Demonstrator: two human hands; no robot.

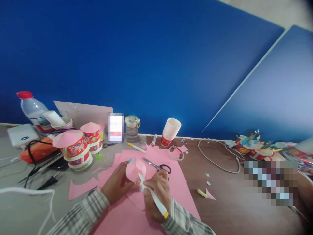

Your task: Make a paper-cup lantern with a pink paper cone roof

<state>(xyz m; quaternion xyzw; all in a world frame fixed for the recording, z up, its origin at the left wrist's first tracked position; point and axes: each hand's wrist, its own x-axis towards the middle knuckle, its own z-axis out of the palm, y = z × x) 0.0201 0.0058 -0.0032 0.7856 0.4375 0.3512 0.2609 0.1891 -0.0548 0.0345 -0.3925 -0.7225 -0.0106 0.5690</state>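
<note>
My left hand [116, 183] is closed on a round pink paper cone [135, 169], holding it over the pink paper sheets [182, 182]. My right hand [157, 192] grips a white glue stick with a yellow end [153, 195], its tip touching the cone's lower edge. Black-handled scissors [157, 165] lie on the pink paper just beyond my right hand. Both wrists wear plaid sleeves.
Red paper cups topped with pink cones [74, 148] stand at the left, near a water bottle [34, 111], a white box [19, 134] and black cables. A stack of cups [171, 130], a glass jar [132, 128], a white cable [217, 160] and more crafts [259, 148] sit farther back.
</note>
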